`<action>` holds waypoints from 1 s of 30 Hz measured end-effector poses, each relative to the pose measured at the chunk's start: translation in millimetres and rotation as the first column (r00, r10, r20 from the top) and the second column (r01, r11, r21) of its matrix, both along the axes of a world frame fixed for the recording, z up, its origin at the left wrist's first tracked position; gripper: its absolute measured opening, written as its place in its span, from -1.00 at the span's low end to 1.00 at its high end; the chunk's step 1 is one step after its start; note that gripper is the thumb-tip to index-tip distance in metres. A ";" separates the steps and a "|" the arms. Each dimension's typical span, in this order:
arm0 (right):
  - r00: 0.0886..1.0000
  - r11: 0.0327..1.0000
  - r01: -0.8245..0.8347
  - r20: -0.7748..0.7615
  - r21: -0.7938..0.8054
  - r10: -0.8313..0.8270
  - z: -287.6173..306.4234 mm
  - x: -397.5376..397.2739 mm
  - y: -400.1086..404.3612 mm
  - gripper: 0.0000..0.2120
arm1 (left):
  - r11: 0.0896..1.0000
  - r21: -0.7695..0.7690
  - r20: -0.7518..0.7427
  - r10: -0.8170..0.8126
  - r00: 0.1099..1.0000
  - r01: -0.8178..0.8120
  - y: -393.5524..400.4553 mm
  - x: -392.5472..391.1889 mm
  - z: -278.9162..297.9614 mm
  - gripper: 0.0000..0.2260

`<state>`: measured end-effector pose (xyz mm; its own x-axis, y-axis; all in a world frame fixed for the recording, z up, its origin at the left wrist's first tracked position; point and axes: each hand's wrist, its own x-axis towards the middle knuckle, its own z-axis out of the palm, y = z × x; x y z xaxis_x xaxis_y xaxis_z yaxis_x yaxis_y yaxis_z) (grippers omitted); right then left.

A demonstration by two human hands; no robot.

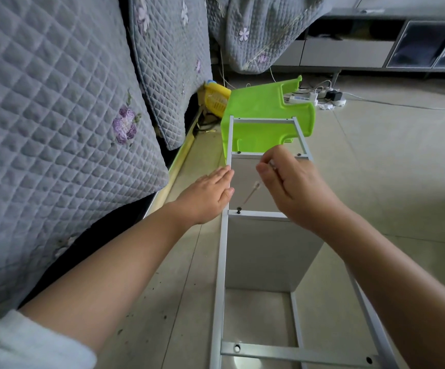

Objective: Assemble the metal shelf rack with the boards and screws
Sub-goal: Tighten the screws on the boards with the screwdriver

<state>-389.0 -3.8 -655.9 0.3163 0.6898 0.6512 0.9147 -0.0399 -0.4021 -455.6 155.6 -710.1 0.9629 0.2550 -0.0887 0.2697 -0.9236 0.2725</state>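
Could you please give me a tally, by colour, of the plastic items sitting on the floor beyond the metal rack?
Green: 1, the bright green plastic stool tipped over behind the grey metal shelf rack.
Yellow: 1, the yellow plastic basket beside the quilted sofa cover.
Total: 2

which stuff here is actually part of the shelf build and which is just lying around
Part of the job:
- metal rack frame
- white board fitted in the frame
- screwdriver, gripped by the right hand
- screw at its tip
- left hand, flat against the frame

Just lying about:
- green plastic stool
- yellow basket
- power strip and cables
- quilted cover
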 end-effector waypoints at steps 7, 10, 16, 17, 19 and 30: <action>0.998 0.997 -0.052 0.022 -0.065 0.053 4.0 -0.6 -0.9 -0.57 | 1.000 -0.007 -0.006 0.011 1.000 -0.011 -1.9 -2.5 1.8 -0.55; 0.996 0.992 -0.088 0.022 -0.091 0.090 5.9 -3.0 -1.9 -0.60 | 1.000 -0.015 -0.006 0.007 1.000 -0.008 -2.0 -3.4 2.4 -0.55; 0.995 0.986 -0.098 0.019 -0.138 0.102 8.4 -4.3 -3.7 -0.60 | 1.000 -0.026 -0.001 0.010 1.000 -0.010 -4.1 -4.2 5.1 -0.55; 0.995 0.985 -0.098 0.018 -0.140 0.101 8.7 -4.5 -3.7 -0.60 | 1.000 -0.026 -0.001 0.011 1.000 -0.011 -4.5 -4.3 5.7 -0.56; 0.995 0.983 -0.098 0.010 -0.156 0.101 9.0 -5.3 -3.4 -0.59 | 0.999 -0.032 -0.002 0.016 1.000 -0.016 -4.9 -4.6 6.7 -0.56; 0.984 0.938 0.161 0.124 -0.306 -0.129 33.9 -6.4 5.8 -0.53 | 1.000 -0.021 -0.007 0.018 1.000 -0.019 -5.1 -4.2 5.2 -0.55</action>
